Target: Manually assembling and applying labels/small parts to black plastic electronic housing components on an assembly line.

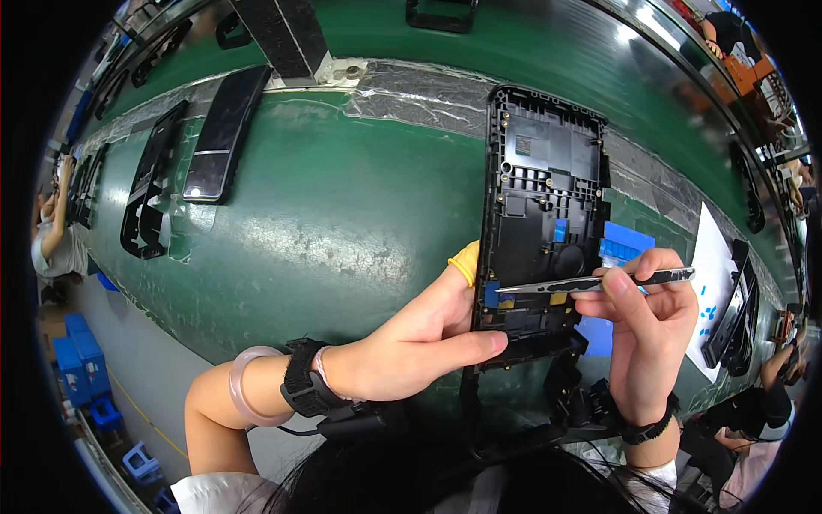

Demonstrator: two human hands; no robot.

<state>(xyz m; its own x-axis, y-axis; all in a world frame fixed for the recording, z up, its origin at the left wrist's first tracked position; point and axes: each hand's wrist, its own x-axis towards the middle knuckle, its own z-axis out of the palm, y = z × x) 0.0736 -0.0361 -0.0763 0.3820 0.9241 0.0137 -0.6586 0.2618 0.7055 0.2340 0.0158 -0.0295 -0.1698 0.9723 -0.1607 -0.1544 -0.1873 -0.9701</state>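
Observation:
My left hand [428,330] grips the lower left edge of a long black plastic housing [535,206], its thumb on the front face and a yellow finger cot [465,261] on one finger. The housing is tilted up, showing ribs, small brass-coloured inserts and a blue patch [561,230]. Between the fingers of my right hand [642,308] is a pair of tweezers [591,283], pointing left. Their tips reach a small blue piece [491,294] near the housing's lower left edge; whether they pinch it I cannot tell. Yellow patches lie beside the tweezers.
Black housings [154,184] and a glossy dark panel [227,133] lie on the green bench at left. A white sheet with small blue pieces [704,291] is at right, beside more black parts [738,313]. A dark post [278,38] rises at the back. Other people sit on both sides.

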